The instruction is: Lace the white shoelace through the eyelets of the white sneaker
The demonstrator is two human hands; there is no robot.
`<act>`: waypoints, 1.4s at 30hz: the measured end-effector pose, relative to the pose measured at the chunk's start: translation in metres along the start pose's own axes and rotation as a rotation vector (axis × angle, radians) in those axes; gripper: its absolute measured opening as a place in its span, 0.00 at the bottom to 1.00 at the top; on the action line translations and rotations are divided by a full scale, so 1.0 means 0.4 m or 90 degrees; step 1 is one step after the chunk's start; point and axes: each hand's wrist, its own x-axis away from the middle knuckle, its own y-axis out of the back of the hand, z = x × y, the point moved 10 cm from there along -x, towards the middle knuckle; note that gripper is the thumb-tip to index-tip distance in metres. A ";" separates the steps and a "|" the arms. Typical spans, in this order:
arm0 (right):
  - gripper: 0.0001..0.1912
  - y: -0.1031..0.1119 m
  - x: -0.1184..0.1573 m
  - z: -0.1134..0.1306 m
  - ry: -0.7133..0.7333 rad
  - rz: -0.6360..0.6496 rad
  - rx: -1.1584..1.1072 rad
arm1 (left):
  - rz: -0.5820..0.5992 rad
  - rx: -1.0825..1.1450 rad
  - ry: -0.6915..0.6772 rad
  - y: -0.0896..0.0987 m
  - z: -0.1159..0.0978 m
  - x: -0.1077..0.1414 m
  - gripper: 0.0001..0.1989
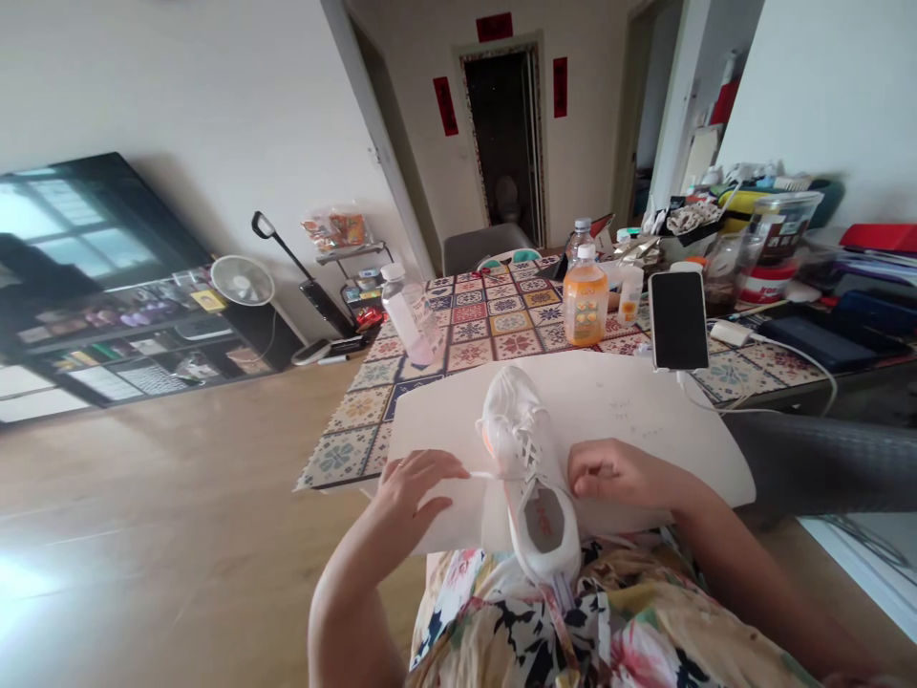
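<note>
A white lace-up shoe point(548, 530) lies on a large white sheet, its toe pointing away from me and its heel against my patterned clothing. White laces criss-cross over its tongue. To the left of the shoe, my left hand point(419, 483) has a white shoelace point(488, 475) at its fingertips, stretched sideways from the eyelets; the thumb hangs apart below. My right hand point(617, 475) is closed, with curled fingers close against the shoe's right side. Whatever those fingers hold is hidden.
The white sheet point(444, 411) overhangs the near edge of a table with a tile-patterned cloth point(344, 454). Beyond it stand a clear bottle point(415, 320), an orange drink bottle point(586, 301) and a phone point(678, 322) on a stand with a cable. Containers crowd the right side.
</note>
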 end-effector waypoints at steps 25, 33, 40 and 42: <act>0.15 -0.039 -0.039 0.031 0.087 -0.237 -0.416 | -0.115 0.799 -0.129 -0.137 -0.118 -0.067 0.12; 0.09 -0.021 -0.032 0.085 0.138 -0.328 -0.143 | -0.167 0.725 -0.103 -0.130 -0.128 -0.073 0.08; 0.10 -0.032 -0.022 0.079 0.114 -0.324 -0.027 | -0.170 0.769 -0.001 -0.153 -0.122 -0.074 0.16; 0.11 -0.032 -0.020 0.076 0.105 -0.320 -0.008 | -0.189 0.707 -0.011 -0.144 -0.125 -0.069 0.12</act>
